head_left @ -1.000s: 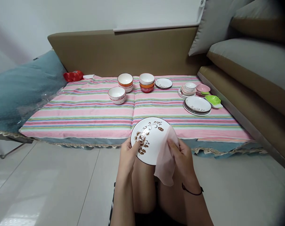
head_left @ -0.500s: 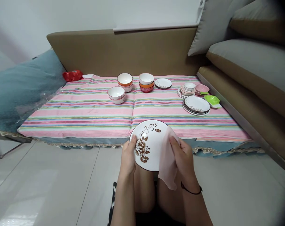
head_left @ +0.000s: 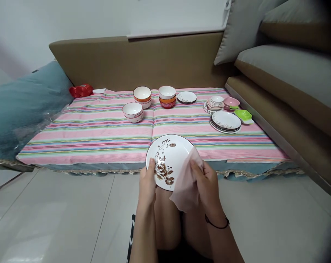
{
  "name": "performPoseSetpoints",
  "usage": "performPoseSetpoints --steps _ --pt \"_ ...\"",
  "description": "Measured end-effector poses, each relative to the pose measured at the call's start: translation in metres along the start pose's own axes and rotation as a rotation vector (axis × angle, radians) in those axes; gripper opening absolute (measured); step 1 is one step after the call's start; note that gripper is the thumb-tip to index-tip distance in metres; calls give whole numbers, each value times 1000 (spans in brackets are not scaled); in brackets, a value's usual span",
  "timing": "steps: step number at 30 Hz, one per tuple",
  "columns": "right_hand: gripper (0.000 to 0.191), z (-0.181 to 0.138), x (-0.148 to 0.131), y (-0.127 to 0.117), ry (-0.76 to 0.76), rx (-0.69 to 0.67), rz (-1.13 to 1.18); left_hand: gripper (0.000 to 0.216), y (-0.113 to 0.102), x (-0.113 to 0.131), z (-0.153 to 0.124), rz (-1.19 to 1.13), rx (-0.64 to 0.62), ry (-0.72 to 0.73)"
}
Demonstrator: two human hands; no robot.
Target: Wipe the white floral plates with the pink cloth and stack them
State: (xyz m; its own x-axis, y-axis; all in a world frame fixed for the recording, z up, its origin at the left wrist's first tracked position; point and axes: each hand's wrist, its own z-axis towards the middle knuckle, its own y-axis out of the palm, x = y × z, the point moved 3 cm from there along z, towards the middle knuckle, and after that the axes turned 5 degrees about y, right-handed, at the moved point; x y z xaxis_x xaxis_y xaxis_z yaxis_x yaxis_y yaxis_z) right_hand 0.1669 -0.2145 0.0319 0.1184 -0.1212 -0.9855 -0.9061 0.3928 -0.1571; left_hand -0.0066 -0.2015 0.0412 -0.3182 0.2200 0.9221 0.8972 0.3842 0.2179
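A white plate [head_left: 179, 149] with a dark rim and a brown flower print is held up in front of my knees, tilted toward me. My left hand [head_left: 147, 180] grips its left edge, thumb on the face and fingers hidden behind. On the right side, my right hand [head_left: 206, 179] pinches a thin pale pink cloth [head_left: 185, 186] against the plate's edge. The cloth covers the plate's lower right part and hangs below its rim. Fingers of the right hand are mostly hidden behind cloth and plate.
On the striped cloth [head_left: 99, 135] stand stacked bowls [head_left: 167, 98], more bowls [head_left: 133, 111], a small plate stack [head_left: 186, 97], a larger plate stack [head_left: 225, 121], small dishes [head_left: 216, 102], a pink bowl [head_left: 231, 102] and a green dish [head_left: 243, 115]. Cushions [head_left: 288, 73] rise at right.
The plate has turned slightly anticlockwise and shifted a little left and up in view. My right hand and the cloth have moved left, covering more of the plate's lower right.
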Motion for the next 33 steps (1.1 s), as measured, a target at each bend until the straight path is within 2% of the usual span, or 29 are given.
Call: performPoseSetpoints --steps 4,8,11,16,21,23,27,30,33 --pt "43 10 4 -16 37 -70 27 46 -12 7 3 194 -292 -20" --pt "33 15 1 -23 4 -342 -30 38 -20 10 -1 279 -475 -42" --pt "32 15 -3 -23 -48 -512 -104 37 -21 9 -6 264 -612 -125" --pt "41 10 -9 -20 -33 -637 -195 30 -20 12 -12 219 -710 -297" --pt "39 3 -15 -11 48 -900 -183 33 -21 11 -14 146 -712 -361" --pt "40 4 -16 -9 55 -849 -196 32 -21 8 -13 126 -701 -362" --pt "42 13 -14 -10 22 -550 -154 33 -19 1 -5 58 -589 -282" --pt "43 18 -7 -10 58 -397 -82 37 -13 -2 3 -33 -404 -171" --pt "44 18 2 -7 112 -278 -24 44 2 -6 5 -147 -134 -61"
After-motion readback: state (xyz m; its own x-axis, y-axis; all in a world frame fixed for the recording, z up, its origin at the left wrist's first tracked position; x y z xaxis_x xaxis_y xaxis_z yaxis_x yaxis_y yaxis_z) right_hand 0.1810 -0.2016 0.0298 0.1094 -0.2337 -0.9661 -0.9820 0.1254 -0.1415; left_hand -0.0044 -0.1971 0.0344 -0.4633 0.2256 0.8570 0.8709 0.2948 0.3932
